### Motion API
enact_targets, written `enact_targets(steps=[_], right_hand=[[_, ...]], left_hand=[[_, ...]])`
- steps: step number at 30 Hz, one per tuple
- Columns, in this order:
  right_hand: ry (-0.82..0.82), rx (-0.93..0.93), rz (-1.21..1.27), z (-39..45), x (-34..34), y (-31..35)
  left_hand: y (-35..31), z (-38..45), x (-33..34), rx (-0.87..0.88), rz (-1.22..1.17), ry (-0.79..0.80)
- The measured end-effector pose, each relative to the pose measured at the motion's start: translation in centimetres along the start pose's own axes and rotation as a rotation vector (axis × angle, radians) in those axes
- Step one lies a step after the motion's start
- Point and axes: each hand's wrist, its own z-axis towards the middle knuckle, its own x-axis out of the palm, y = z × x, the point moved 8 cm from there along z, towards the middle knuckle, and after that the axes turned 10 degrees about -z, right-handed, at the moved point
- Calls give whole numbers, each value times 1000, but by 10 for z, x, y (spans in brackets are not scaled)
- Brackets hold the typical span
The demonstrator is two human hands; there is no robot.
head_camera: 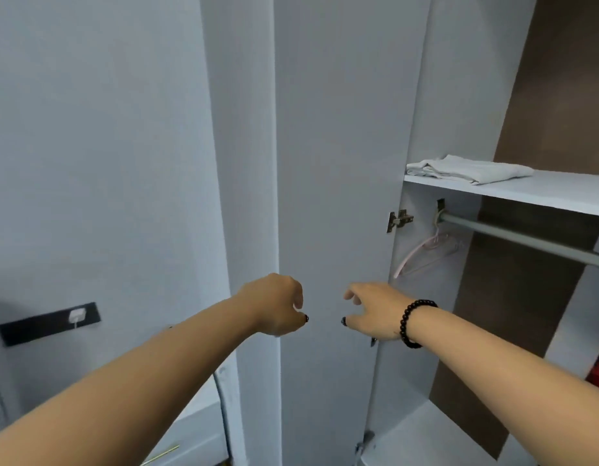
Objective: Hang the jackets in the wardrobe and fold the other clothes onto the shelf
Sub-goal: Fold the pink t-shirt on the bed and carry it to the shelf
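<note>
— Where did the wardrobe door (328, 196) stand?

— Swung open, in the middle, with the wall (96, 146) to its left and the wardrobe (436, 95) interior to its right.

— And inside?

— A shelf (543, 191) ran across the upper right, with a folded cloth (466, 169) lying on its left end. Below the shelf hung the rail (527, 238), and an empty hanger (426, 253) hung at the rail's left end, beside the hinge (399, 219).

— The hands?

— Both were before the door, below the hinge: left hand (274, 304) near the door's left edge, right hand (372, 311) just right of it, apart.

— On the wall?

— A socket strip (49, 322), low at the left.
</note>
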Motion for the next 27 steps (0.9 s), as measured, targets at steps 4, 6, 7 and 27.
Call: enact_targets(steps=[4, 6, 7, 27], right_hand=[[55, -92, 38, -23, 34, 62], [85, -143, 34, -36, 50, 96], [102, -170, 32, -41, 57, 113], [198, -827, -57, -24, 144, 634]], left_hand=[[50, -60, 9, -112, 5, 18], [77, -90, 17, -171, -20, 32], [91, -105, 20, -197, -27, 35], [465, -452, -27, -820, -338, -166]])
